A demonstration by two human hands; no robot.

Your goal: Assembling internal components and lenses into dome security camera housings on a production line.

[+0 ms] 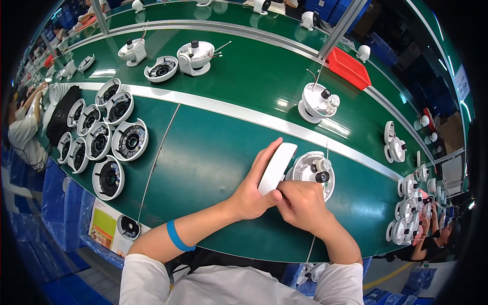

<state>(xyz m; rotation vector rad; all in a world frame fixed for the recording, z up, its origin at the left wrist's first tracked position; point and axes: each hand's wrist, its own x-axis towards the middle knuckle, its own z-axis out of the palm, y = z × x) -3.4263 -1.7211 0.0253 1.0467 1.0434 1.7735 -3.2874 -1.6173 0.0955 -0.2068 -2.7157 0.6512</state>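
My left hand [249, 195] grips a white rounded camera cover [277, 170], tilted on edge with its smooth outer side toward the palm. Against the cover's inner side is my right hand [304, 202], its fingers curled in; whatever they pinch is hidden. Just behind the right hand lies an open white camera housing [300, 166] with a black lens, a small clear-and-white part and a thin wire standing up. The right hand overlaps its near edge. A blue band [178, 236] circles my left forearm.
Several white covers [130, 140] with black rings inside stand at left. Beyond a metal rail [239, 113], a green belt [259, 66] carries white camera units [316, 101]. A red tray [348, 68] lies at far right. More assembled units [406, 208] crowd the right end, near other people.
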